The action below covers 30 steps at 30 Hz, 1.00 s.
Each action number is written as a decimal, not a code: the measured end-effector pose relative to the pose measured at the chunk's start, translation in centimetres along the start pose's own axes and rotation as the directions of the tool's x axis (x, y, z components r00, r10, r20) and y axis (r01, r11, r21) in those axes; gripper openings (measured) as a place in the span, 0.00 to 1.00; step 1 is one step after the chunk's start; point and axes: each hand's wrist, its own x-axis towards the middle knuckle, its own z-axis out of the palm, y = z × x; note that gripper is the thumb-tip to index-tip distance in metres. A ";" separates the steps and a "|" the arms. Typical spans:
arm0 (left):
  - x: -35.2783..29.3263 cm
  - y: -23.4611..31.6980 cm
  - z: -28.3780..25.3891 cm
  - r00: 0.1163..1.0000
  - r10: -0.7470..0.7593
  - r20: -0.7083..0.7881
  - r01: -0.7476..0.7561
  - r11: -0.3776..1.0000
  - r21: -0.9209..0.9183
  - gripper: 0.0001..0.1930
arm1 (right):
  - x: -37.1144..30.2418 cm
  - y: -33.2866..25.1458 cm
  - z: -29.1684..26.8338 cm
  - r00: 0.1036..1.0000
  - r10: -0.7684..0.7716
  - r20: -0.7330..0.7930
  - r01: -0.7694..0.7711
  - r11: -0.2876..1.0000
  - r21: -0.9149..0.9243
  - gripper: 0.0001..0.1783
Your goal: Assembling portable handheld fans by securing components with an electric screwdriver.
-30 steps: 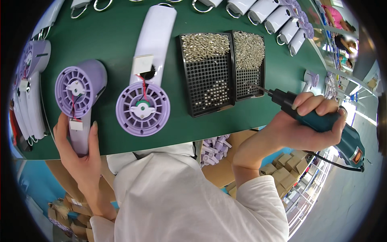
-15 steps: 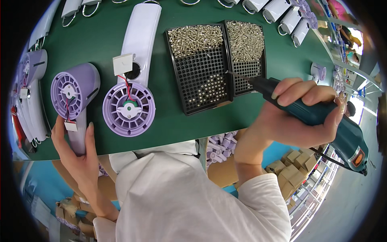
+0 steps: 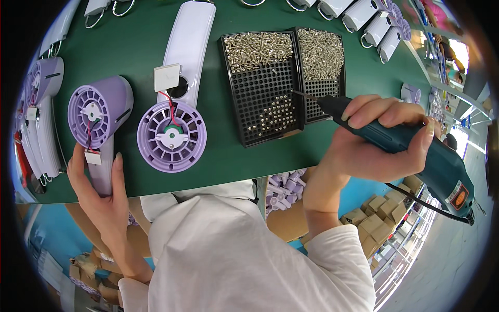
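Observation:
My left hand (image 3: 104,210) grips the pale handle of a purple handheld fan (image 3: 122,99) at the table's near left, fingers and thumb on either side. Its round grille faces up toward me, with a white connector on short wires hanging below. My right hand (image 3: 379,140) is wrapped around a dark green electric screwdriver (image 3: 436,158). The bit points left, over the inner border between a black screw tray (image 3: 244,101) and a smaller black tray (image 3: 314,106). Whether a screw sits on the bit is too small to tell. Loose screws (image 3: 260,49) fill the far ends of both trays.
Between my left hand and the trays lies another fan (image 3: 189,44), white-handled, its wired purple head nearest me. More fans (image 3: 47,117) line the left edge, and white handles (image 3: 361,15) with metal loops stand at the far right. A power cord (image 3: 416,200) hangs from the screwdriver.
The view has shifted slightly, so the table's things sit a little farther right. The screwdriver bit has moved slightly left relative to the trays. My left hand keeps its hold on the fan.

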 end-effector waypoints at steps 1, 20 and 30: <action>0.1 0.0 0.1 1.000 0.008 0.000 -0.008 1.000 -0.002 0.28 | 0.0 -0.2 -0.1 1.000 -0.002 0.000 0.002 1.000 -0.004 0.12; -0.4 -0.3 0.3 0.995 -0.094 0.017 0.096 0.989 -0.109 0.27 | 0.9 -2.9 -2.7 0.975 -0.029 -0.220 -0.010 0.984 -0.176 0.12; -0.1 0.6 0.4 0.991 -0.134 0.029 0.136 0.987 -0.082 0.28 | 0.4 -2.0 -3.3 0.985 0.006 -0.170 -0.038 0.983 -0.182 0.13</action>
